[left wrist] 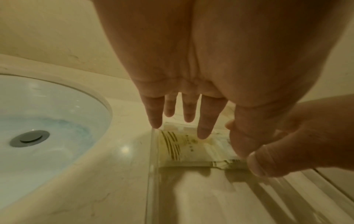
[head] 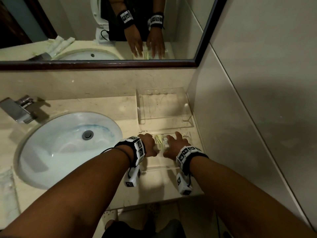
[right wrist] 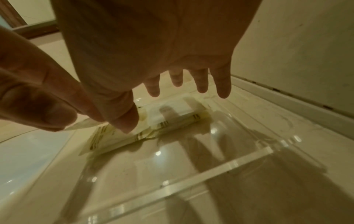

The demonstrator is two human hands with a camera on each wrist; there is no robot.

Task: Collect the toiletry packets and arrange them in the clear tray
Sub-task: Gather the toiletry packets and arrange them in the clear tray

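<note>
Both hands reach over the clear tray (head: 155,167) that sits at the near right part of the surface (head: 120,107), beside the sink (head: 68,145). The left hand (head: 148,146) has its fingers (left wrist: 205,127) spread and nearly straight, pointing down at the toiletry packets (left wrist: 184,145); the little finger tip lies at the tray's left wall, and whether the other tips touch the packets cannot be told. The right hand (head: 173,146) is likewise spread wide, fingers (right wrist: 223,84) straight and hovering over the tray's far end, while its thumb presses down on the striped edge of a packet. The left thumb lies close by, against the same heap; nothing is gripped by either hand. The packets, cream with dark stripes, lie flat and overlapping in the far half of the tray, toward its left wall; the near half is bare. Beyond it, toward the far right corner of the surface, stands a second clear tray (head: 164,107) against the wall. The tap (head: 18,109) stands at the far left edge, and the mirror (head: 103,31) hangs above.
</note>
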